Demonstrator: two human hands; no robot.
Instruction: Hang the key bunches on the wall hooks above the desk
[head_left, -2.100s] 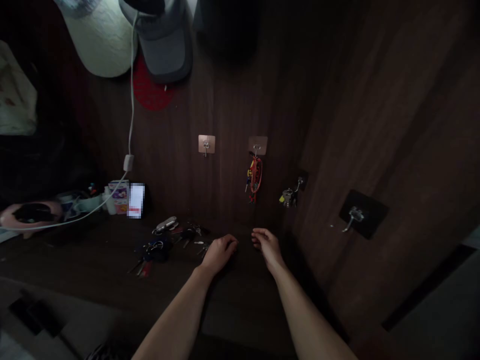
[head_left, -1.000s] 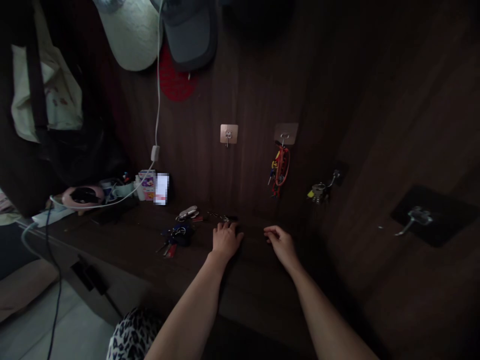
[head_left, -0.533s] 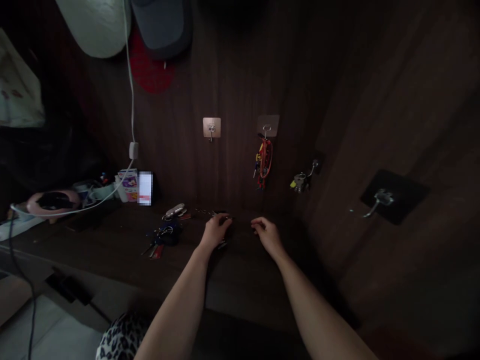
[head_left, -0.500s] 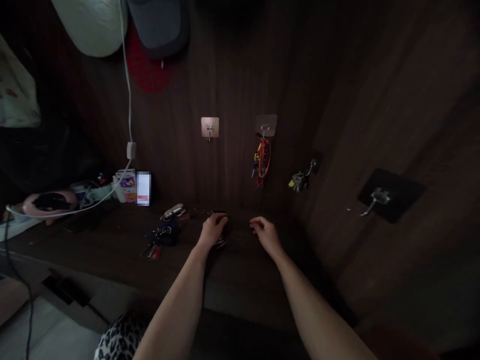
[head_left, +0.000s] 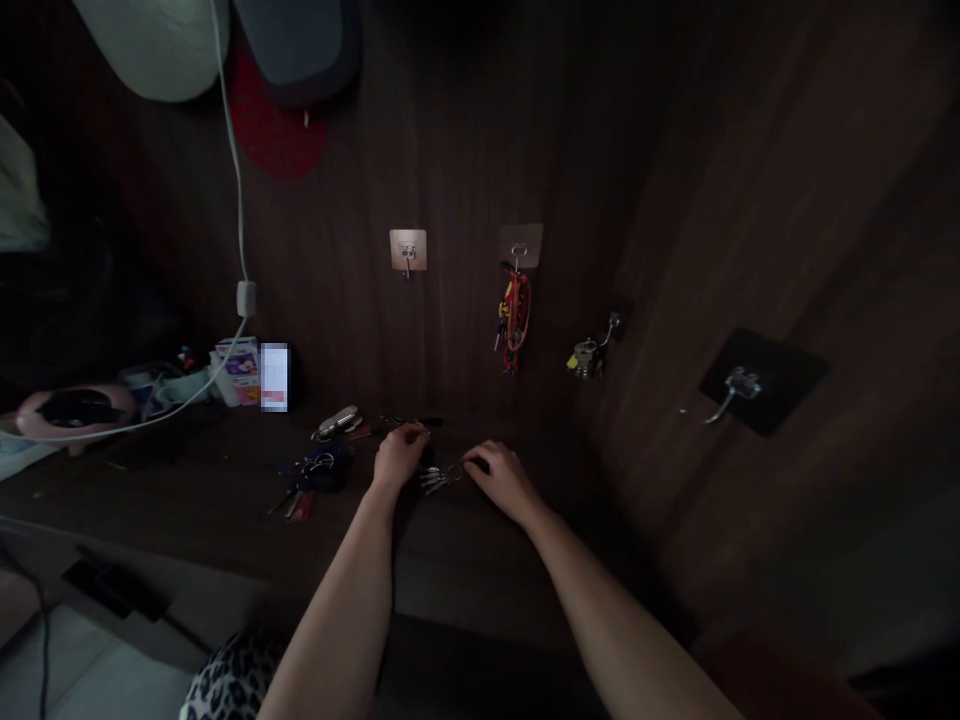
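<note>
A small bunch of keys on a ring [head_left: 435,478] lies on the dark wooden shelf between my hands. My right hand [head_left: 506,480] pinches the ring's right edge with thumb and forefinger. To the left of these keys, my left hand [head_left: 400,457] rests low over the shelf, fingers curled together; whatever its fingertips may hold is hidden. Just behind it lies a thin chain with a dark end piece [head_left: 424,421]. Further left are a silver folding knife [head_left: 337,423] and a bunch of keys with a dark blue fob [head_left: 319,472].
On the back wall are a bare hook [head_left: 408,253], a hook with red cords [head_left: 514,315] and a hook with keys [head_left: 585,358]. A black-backed hook [head_left: 742,385] juts from the right wall. A phone [head_left: 274,378], small boxes [head_left: 240,370] and a white cable [head_left: 238,190] occupy the left.
My right hand has moved left to the key ring. My left hand has shifted slightly left, uncovering the small bunch of keys. The view has turned a little to the right.
</note>
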